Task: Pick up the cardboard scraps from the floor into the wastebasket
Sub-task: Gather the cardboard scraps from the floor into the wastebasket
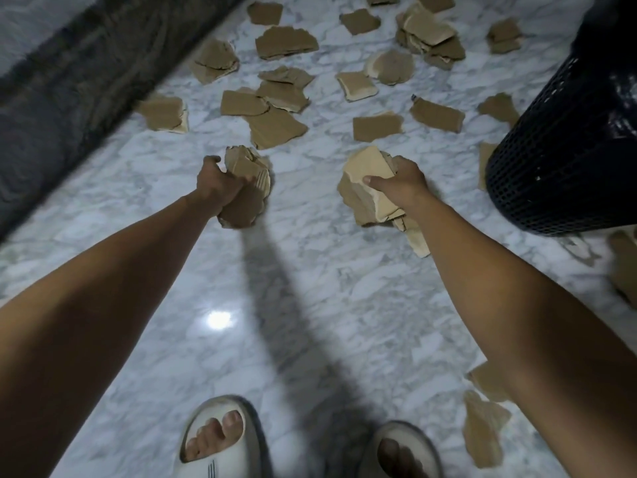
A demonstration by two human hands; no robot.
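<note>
While two feet in white slides (220, 443) stood on the marble floor (293, 305) at the bottom edge, both bare arms reached forward. Left hand (215, 182) gripped a crumpled bundle of cardboard scraps (246, 188); right hand (401, 182) clutched another bundle (367, 188). Just right of that hand stood the black mesh wastebasket (551, 160). Beyond, many loose scraps (286, 41) lay scattered, with a dark rug (69, 74) along the left.

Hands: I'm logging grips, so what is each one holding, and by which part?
The left hand grips a bundle of cardboard scraps around its middle. The right hand holds a stack of scraps, thumb on top.
</note>
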